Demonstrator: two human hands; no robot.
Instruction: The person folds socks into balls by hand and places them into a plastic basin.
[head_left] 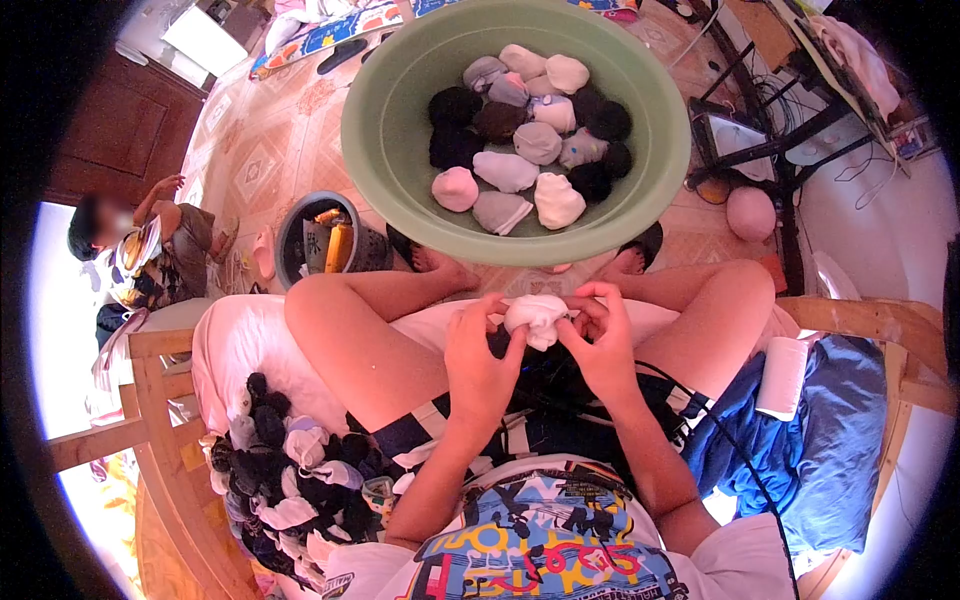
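Observation:
A bunched white sock [538, 320] is held above my lap between both hands. My left hand [483, 345] grips its left side, thumb and fingers closed on the cloth. On the other side, my right hand [600, 330] pinches it with the thumb at the lower right edge. Beyond my knees stands a large green basin [390, 190] with several balled socks [505, 171] inside, in white, grey, pink and black. A heap of loose socks [290, 480], mostly black, white and grey, lies by my left thigh.
A bucket [370, 250] holding yellow packets is left of the basin. Another person [160, 245] sits at far left. A white roll [782, 378] rests on blue cloth [840, 440] at right. A pink ball [751, 214] lies on the floor. A black cable [725, 420] runs beside my right arm.

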